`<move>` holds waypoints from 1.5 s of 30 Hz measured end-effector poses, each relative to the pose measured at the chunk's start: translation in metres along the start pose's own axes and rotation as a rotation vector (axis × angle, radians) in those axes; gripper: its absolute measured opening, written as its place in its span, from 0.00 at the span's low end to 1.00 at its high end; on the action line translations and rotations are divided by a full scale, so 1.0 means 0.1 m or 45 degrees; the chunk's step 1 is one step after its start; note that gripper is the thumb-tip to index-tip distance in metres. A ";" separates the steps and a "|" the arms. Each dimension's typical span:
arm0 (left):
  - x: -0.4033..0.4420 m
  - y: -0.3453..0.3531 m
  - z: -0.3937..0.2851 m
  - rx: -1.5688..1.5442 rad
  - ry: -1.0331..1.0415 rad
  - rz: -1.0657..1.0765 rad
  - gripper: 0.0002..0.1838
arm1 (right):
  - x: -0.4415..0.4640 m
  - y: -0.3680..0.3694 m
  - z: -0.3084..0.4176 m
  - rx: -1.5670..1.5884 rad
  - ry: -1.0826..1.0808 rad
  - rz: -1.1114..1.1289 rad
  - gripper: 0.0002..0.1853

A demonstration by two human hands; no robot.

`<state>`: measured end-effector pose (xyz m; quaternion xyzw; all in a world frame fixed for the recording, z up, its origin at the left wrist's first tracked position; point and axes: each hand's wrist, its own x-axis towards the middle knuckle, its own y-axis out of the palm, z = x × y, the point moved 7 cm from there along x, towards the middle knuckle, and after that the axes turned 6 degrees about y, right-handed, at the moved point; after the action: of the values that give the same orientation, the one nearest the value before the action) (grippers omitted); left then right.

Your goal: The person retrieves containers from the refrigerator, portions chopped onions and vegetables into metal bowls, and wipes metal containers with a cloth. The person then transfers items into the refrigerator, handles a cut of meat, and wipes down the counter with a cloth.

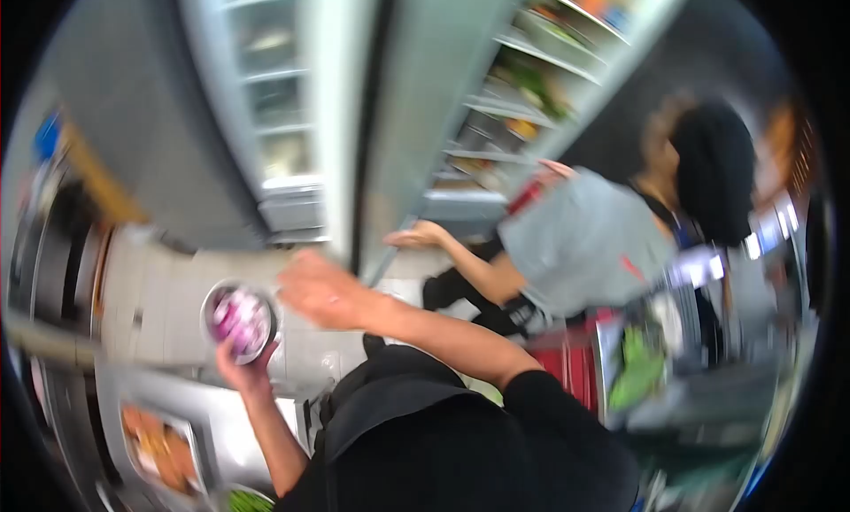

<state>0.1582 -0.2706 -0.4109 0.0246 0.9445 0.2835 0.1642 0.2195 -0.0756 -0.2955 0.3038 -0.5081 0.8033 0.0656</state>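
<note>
**Bowl of chopped purple-and-white pieces held one-handed beside shelving; no legible marks**

The largest item I record is a refrigerator [434, 96], its stocked shelves in view. A steel bench [239, 415] occupies the lower left. A co-worker [584, 238] in a grey shirt stands at the right, one hand [421, 235] extended before the refrigerator.

A tray [197, 454] of orange-brown food lies toward the bench's left edge. The bowl [273, 314] is off the bench, held just beyond its far edge, with floor tiles visible behind. My left hand [241, 366] supports it from the near side, fingers and thumb wrapped around the wall. My right hand [323, 292] is raised near the refrigerator's edge; blur prevents me from telling whether its fingers are curled or touching anything. The pieces [237, 319] inside the bowl resemble onion.

I judge the step in hand to be holding the bowl while the other arm reaches. The next move calls for a level bowl and clearance from the co-worker's arm.

Writing: a red mark [631, 266] on the grey shirt is too blurred to read. I find no readable brand or label.
</note>
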 end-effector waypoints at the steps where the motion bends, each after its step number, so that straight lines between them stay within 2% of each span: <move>1: -0.07 0.18 -0.11 -0.039 0.021 -0.054 0.31 | 0.05 0.06 -0.05 -0.112 -0.010 -0.004 0.12; 3: 0.09 0.40 -0.14 -0.077 0.038 -0.010 0.29 | 0.25 0.10 -0.21 -0.482 0.093 0.327 0.14; 5: 0.27 0.56 -0.19 -0.099 0.033 0.037 0.30 | 0.38 0.12 -0.18 -0.340 0.179 0.354 0.18; 7: 0.46 0.66 -0.18 -0.067 0.008 0.043 0.30 | 0.44 0.17 -0.21 -0.379 0.222 0.349 0.20; 9: 0.45 0.71 -0.19 -0.076 0.009 0.061 0.29 | 0.40 0.10 -0.13 -0.438 0.377 0.381 0.20; 15: 1.08 1.00 -0.18 -0.075 -0.035 0.052 0.29 | 0.29 0.48 -0.21 -0.547 0.238 0.550 0.19; 17: 1.47 1.16 -0.04 -0.048 -0.095 0.098 0.31 | 0.11 0.79 -0.25 0.561 0.457 0.727 0.17; 19: 1.83 1.31 0.07 -0.059 -0.168 0.132 0.32 | 0.12 0.98 -0.33 0.835 0.802 0.939 0.16; 20: 2.02 1.34 0.13 -0.079 -0.199 0.162 0.32 | 0.23 0.93 -0.36 0.769 0.671 0.667 0.16; 24: 2.70 1.40 0.22 0.018 -0.312 0.210 0.30 | 0.59 1.02 -0.64 0.674 0.849 0.556 0.17; 26: 2.99 1.26 0.11 0.093 -0.381 0.321 0.30 | 0.75 1.20 -0.86 0.758 1.225 0.749 0.16; 27: 3.15 1.17 0.07 0.131 -0.428 0.390 0.31 | 0.92 1.27 -1.04 0.724 1.256 0.702 0.16; 29: 3.40 0.90 0.00 0.150 -0.499 0.453 0.30 | 1.29 1.20 -1.46 0.409 1.256 0.143 0.16; 31: 3.68 0.62 -0.08 0.160 -0.519 0.446 0.29 | 1.83 1.01 -1.94 -0.001 1.250 -0.265 0.16; 32: 3.78 0.52 -0.14 0.166 -0.543 0.444 0.29 | 2.22 0.85 -2.09 -0.005 1.227 -0.450 0.14; 35: 4.05 0.13 -0.24 0.239 -0.621 0.468 0.30 | 3.52 0.32 -2.24 -0.414 0.712 -0.936 0.15; 36: 4.09 0.12 -0.37 0.259 -0.563 0.491 0.29 | 3.88 0.13 -2.29 -0.548 0.552 -1.060 0.19; 39: 4.23 0.06 -0.53 0.330 -0.560 0.466 0.29 | 4.64 -0.25 -2.67 -0.705 0.569 -1.316 0.36; 42: 4.34 0.12 -0.64 0.302 -0.582 0.504 0.29 | 4.90 -0.27 -2.74 -1.015 0.663 -1.474 0.49; 43: 4.37 0.16 -0.68 0.348 -0.585 0.543 0.30 | 4.94 -0.20 -2.68 -1.057 0.734 -1.488 0.50; 45: 4.34 0.25 -0.74 0.388 -0.598 0.647 0.31 | 4.89 -0.25 -2.73 -0.875 0.772 -1.495 0.48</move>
<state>-0.2770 -0.2276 -0.4678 0.3467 0.8761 0.1582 0.2952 -0.2795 0.0707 -0.0865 0.2527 -0.4446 0.4805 0.7125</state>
